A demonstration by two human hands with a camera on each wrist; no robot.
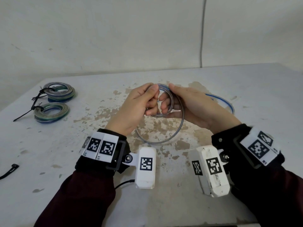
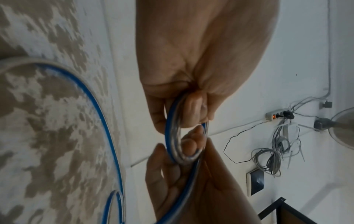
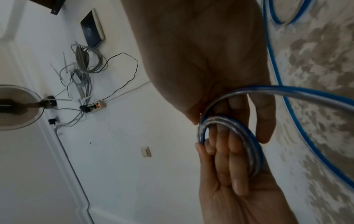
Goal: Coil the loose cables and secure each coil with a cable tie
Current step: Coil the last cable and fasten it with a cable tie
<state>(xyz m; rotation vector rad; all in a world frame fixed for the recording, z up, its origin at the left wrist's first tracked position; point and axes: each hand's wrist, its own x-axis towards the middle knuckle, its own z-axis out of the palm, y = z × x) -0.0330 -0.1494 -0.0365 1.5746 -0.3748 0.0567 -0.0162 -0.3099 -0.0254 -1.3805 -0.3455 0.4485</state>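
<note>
Nearest the camera, dark maroon sleeves (image 1: 85, 194) and black wrist straps carrying white marker-coded camera housings (image 1: 145, 167) are seen at both wrists. A loose black cable tie (image 1: 9, 172) is noted at the near left edge of the table (image 1: 246, 89), which is grey-white with worn, flaked patches.

Just beyond the wrists, a large slack loop of the clear blue-striped cable (image 1: 178, 126) is seen hanging below the hands toward the tabletop; contact with the surface cannot be told.

Above it, a small coil (image 1: 165, 102) of the same cable is held between the two hands, off the table. The left hand (image 1: 136, 107) is closed round the coil's left side, fingers curled through the ring, thumb on top. In the left wrist view the fingertips (image 2: 191, 112) are seen hooked inside the coil (image 2: 184, 144). The right hand (image 1: 193, 107) is curled on the coil's right side, fingers passed through the ring and thumb laid along its upper edge; the right wrist view shows the coil (image 3: 229, 136) seated across the fingers (image 3: 264, 121).

Farther right, the cable's free length (image 1: 226, 100) is seen lying curved on the table.

At the far left, two finished coils (image 1: 56, 102), green and blue tinted, are recorded lying touching, each bound with a black tie (image 1: 36, 99).
</note>
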